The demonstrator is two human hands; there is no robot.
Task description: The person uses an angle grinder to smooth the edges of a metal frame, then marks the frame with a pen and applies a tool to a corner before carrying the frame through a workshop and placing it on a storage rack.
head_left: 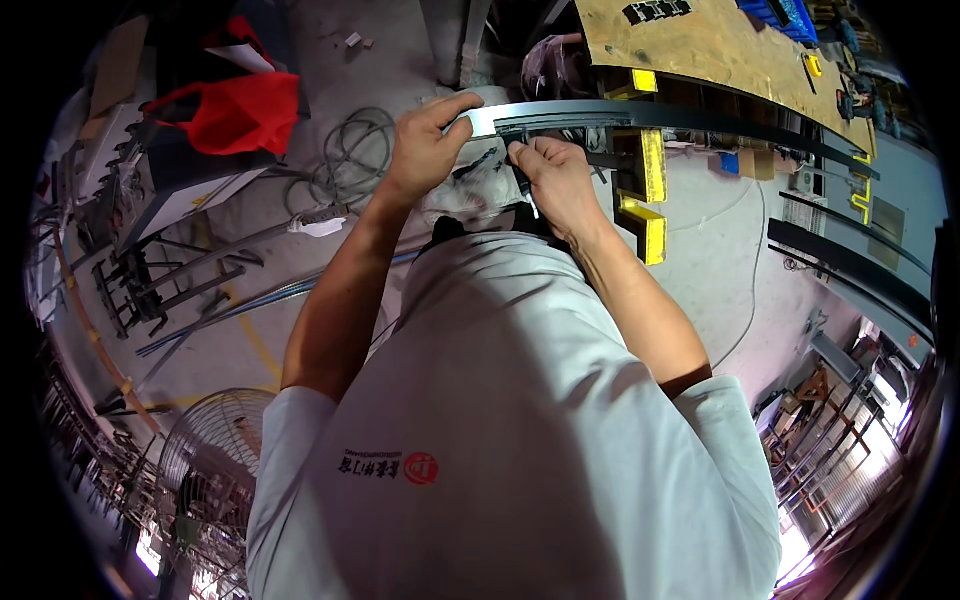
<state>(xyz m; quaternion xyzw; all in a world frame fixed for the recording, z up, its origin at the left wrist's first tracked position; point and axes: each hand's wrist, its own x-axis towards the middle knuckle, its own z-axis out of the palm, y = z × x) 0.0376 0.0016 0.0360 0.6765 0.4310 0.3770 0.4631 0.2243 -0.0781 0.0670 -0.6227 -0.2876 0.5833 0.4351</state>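
A long dark metal profile (700,117) stretches from in front of me to the far right, its near end bright silver. My left hand (428,148) is closed around that silver end, the fingers over its top and the thumb on the near side. Just to the right, below the profile's near edge, my right hand (560,182) is closed with the thumb and forefinger pinched on a small black piece (520,178). A thin pale tip shows below it; its kind cannot be made out. The right fingertips are close to the profile's underside.
Yellow-ended supports (653,165) stand under the profile. A wooden-topped bench (690,45) is at the far right, with a blue bin (785,18). A red bag (240,112) lies on a box at the left. Coiled cable (355,155) and blue rods (250,310) lie on the floor. A fan (215,450) stands lower left.
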